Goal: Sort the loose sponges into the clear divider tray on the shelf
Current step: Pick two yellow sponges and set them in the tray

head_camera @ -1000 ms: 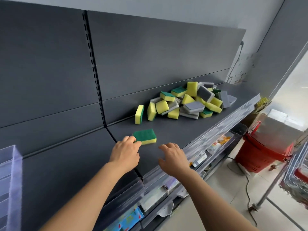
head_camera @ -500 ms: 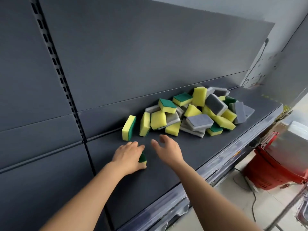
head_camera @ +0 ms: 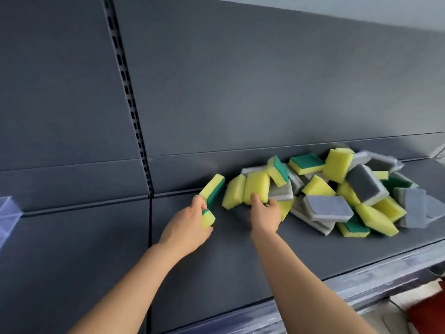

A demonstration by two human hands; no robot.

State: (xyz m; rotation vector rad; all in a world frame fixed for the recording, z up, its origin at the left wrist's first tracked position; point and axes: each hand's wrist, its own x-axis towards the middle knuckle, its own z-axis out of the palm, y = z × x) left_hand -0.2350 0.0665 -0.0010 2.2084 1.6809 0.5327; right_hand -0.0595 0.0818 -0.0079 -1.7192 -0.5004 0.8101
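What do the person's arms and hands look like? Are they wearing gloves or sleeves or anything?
No gloves and no sleeves. Both forearms are bare all the way to the bottom of the picture. The left hand and right hand are bare too, with no watch, bracelet or ring that I can see.

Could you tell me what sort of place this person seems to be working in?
Probably a shop aisle being stocked. The dark metal shelf has a slotted upright in its back panel and a clear price-strip lip along its front edge, and a pile of identical sponges lies loose on it like retail stock.
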